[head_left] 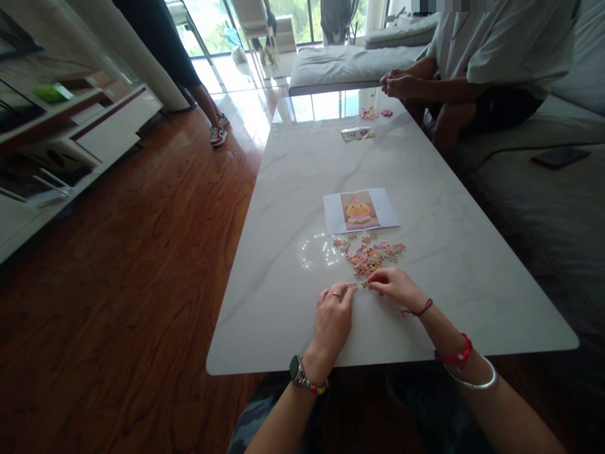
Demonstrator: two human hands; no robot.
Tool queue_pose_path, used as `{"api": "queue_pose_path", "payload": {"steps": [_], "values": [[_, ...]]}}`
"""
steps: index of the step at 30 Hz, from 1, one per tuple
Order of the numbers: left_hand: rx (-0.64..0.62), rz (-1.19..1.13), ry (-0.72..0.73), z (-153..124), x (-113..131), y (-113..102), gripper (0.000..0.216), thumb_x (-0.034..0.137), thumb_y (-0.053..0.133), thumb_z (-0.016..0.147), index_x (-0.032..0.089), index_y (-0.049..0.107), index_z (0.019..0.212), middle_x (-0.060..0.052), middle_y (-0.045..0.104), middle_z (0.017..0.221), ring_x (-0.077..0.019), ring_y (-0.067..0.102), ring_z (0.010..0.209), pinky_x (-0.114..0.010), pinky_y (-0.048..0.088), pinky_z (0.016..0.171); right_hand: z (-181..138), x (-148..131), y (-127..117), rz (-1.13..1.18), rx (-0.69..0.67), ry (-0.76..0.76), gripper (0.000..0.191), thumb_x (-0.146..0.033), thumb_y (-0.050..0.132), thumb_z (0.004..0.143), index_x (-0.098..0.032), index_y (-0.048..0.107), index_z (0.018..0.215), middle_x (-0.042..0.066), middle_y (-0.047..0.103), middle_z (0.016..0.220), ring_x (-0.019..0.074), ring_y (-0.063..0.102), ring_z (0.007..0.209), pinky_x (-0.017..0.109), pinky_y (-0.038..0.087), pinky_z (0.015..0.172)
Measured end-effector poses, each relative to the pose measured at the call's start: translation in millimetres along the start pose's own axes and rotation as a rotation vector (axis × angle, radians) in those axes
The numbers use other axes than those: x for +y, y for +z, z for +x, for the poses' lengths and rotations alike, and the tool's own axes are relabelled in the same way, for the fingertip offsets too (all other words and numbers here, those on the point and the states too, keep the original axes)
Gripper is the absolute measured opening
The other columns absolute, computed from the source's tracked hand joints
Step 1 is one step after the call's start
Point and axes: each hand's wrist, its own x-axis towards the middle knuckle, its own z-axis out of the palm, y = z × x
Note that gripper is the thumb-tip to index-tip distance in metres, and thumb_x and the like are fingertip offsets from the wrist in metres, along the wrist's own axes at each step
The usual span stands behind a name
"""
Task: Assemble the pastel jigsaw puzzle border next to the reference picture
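A puzzle piece (365,285) by the pile (371,255) on the desk (283,208) seems pinched in the grip of the right hand (397,287); the left hand (333,315) is laid flat, empty. Careful fitting is called for.

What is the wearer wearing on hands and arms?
No sleeves. On the left hand: ring, dark-faced watch, multicoloured bead bracelet. On the right hand: thin dark-red cord at the wrist, red bracelet and silver bangle further up.

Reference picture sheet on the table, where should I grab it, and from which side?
Probably the left white margin, coming from the left: the reference sheet lies flat on the table, loose puzzle pieces crowd its near edge, and the left side is bare.
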Motion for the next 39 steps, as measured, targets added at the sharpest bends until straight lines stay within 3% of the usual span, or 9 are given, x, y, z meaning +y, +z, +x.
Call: {"api": "queue_pose_path", "payload": {"steps": [3,7,10,13,19,22,25,28,39], "values": [[0.006,-0.018,-0.009,-0.4,-2.1,-1.0,0.030,0.010,0.040,0.081,0.021,0.053,0.106,-0.006,0.055,0.112,-0.0186,0.049,0.107,-0.037,0.037,0.090,-3.8,1.9,-13.3,-0.077,0.033,-0.047,0.018,-0.025,0.051,0.070,-0.018,0.067,0.075,0.002,0.068,0.076,0.0127,0.060,0.067,0.021,0.044,0.063],[0.059,-0.035,-0.052,7.5,-14.7,-2.7,0.031,0.008,0.041,0.079,0.019,0.054,0.105,-0.008,0.055,0.112,-0.0199,0.050,0.105,-0.039,0.039,0.090,2.6,15.9,-59.8,-0.184,0.125,0.009,0.021,-0.027,0.050,0.072,-0.019,0.068,0.079,0.001,0.068,0.075,0.0122,0.060,0.065,0.020,0.043,0.060],[0.099,-0.071,-0.128,29.4,-28.9,-7.5,0.028,0.011,0.041,0.080,0.018,0.055,0.103,-0.009,0.055,0.111,-0.0199,0.054,0.098,-0.037,0.042,0.086,28.0,26.2,-96.1,-0.350,0.230,0.090,0.020,-0.026,0.052,0.072,-0.018,0.068,0.081,0.001,0.068,0.075,0.0118,0.060,0.068,0.018,0.042,0.060],[0.096,-0.111,-0.176,58.3,-40.6,-15.6,0.028,0.012,0.042,0.079,0.016,0.057,0.102,-0.009,0.057,0.108,-0.0187,0.055,0.095,-0.033,0.043,0.085,61.6,28.9,-110.7,-0.512,0.183,0.126,0.017,-0.018,0.054,0.070,-0.018,0.068,0.079,0.001,0.068,0.073,0.0101,0.059,0.066,0.016,0.040,0.056],[0.085,-0.136,-0.267,75.9,-54.2,-24.7,0.028,0.013,0.041,0.079,0.014,0.058,0.102,-0.009,0.058,0.105,-0.0187,0.056,0.092,-0.032,0.044,0.085,89.8,21.2,-94.9,-0.601,0.229,0.088,0.012,-0.012,0.057,0.065,-0.015,0.068,0.070,0.005,0.065,0.071,0.0123,0.057,0.065,0.019,0.039,0.059],[0.119,-0.174,-0.310,66.1,-56.0,-22.4,0.028,0.013,0.041,0.079,0.014,0.058,0.102,-0.010,0.057,0.107,-0.0195,0.055,0.095,-0.033,0.043,0.087,94.4,2.6,-72.6,-0.582,0.255,-0.043,0.016,-0.017,0.053,0.073,-0.019,0.067,0.081,0.004,0.062,0.085,0.0102,0.056,0.075,0.017,0.039,0.068],[0.146,-0.214,-0.323,59.9,-54.5,-20.1,0.028,0.013,0.041,0.079,0.014,0.058,0.101,-0.010,0.056,0.107,-0.0196,0.054,0.095,-0.035,0.043,0.088,104.4,-21.7,-40.9,-0.543,0.144,-0.332,0.016,-0.018,0.059,0.070,-0.018,0.066,0.085,0.005,0.059,0.090,0.0116,0.055,0.077,0.019,0.040,0.069],[0.167,-0.250,-0.295,59.6,-52.3,-19.7,0.027,0.013,0.042,0.079,0.015,0.058,0.101,-0.009,0.057,0.106,-0.0192,0.054,0.095,-0.035,0.043,0.088,113.3,-32.9,-19.9,-0.555,0.091,-0.360,0.014,-0.013,0.056,0.071,-0.016,0.066,0.080,0.006,0.057,0.088,0.0110,0.054,0.073,0.019,0.040,0.067],[0.170,-0.280,-0.256,56.2,-53.4,-15.9,0.025,0.014,0.042,0.079,0.016,0.059,0.098,-0.009,0.056,0.106,-0.0191,0.054,0.095,-0.035,0.044,0.087,123.4,-8.4,-40.1,-0.629,0.063,-0.322,0.016,-0.012,0.053,0.072,-0.015,0.064,0.083,0.007,0.056,0.090,0.0127,0.054,0.078,0.021,0.039,0.071]]}}
